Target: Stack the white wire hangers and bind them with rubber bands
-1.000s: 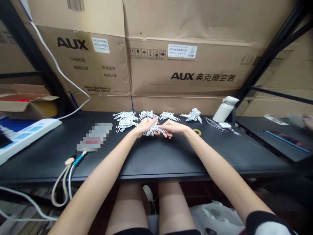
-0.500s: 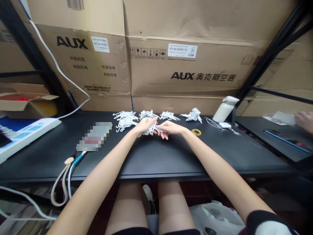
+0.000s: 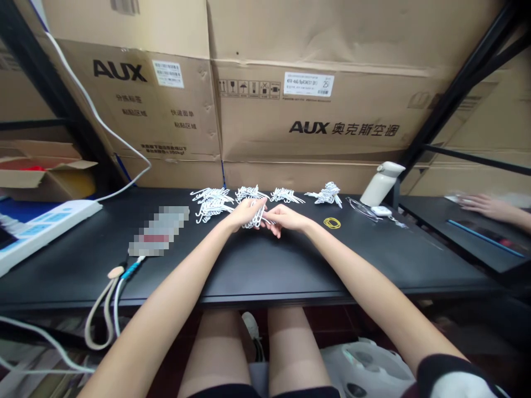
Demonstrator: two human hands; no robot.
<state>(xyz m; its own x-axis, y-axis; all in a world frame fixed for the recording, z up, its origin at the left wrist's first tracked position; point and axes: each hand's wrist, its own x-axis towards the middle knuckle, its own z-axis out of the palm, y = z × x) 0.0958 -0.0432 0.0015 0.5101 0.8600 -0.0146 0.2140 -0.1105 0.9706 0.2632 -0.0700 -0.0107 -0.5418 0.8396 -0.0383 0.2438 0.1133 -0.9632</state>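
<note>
My left hand [image 3: 245,214] is closed around a bundle of white wire hooks [image 3: 254,221], held just over the black table [image 3: 265,271]. From the right, my right hand [image 3: 288,218] has its fingers closed at the straight ends of the same bundle; its fingertips are partly hidden. Behind my hands lie more bunches of white hooks: two at the left, one upper bunch [image 3: 211,195] and one lower bunch [image 3: 211,211], a middle bunch [image 3: 249,192], and a bunch [image 3: 286,195] to its right. A tangled white pile [image 3: 327,194] sits farther right. Yellow rubber bands [image 3: 332,223] lie beyond my right wrist.
A white bottle [image 3: 379,185], glasses [image 3: 360,210] and a small white case [image 3: 380,211] stand back right. At left are a blurred-out phone-like item [image 3: 160,231] with a strap and a power strip [image 3: 50,232]. Large cartons [image 3: 344,149] wall the back. Another person's hand [image 3: 483,204] is far right.
The fingers of my right hand have drawn in more tightly at the hook ends. My left hand stays about the same. The other person's hand has moved left, further into view.
</note>
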